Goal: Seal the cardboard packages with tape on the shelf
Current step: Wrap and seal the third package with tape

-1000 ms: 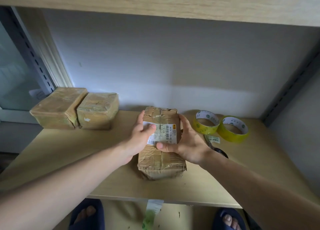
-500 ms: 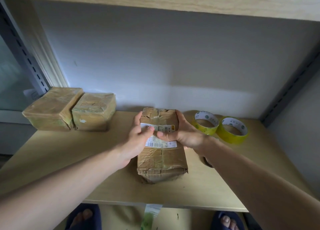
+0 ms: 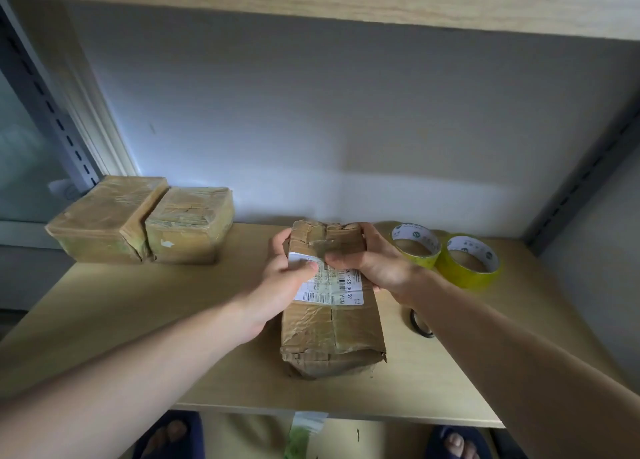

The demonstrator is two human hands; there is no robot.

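Both forearms are reaching forward. The left hand (image 3: 284, 278) and right hand (image 3: 372, 263) are curling round the package (image 3: 332, 323), thumbs pressing on top.

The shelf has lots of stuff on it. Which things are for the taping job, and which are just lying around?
For the job:
- the box that the left hand and right hand hold
- two yellow tape rolls
- two wrapped boxes at the back left

Just lying about:
- a dark ring-shaped thing beside the right wrist; too hidden to tell what it is
- the slippers below the shelf
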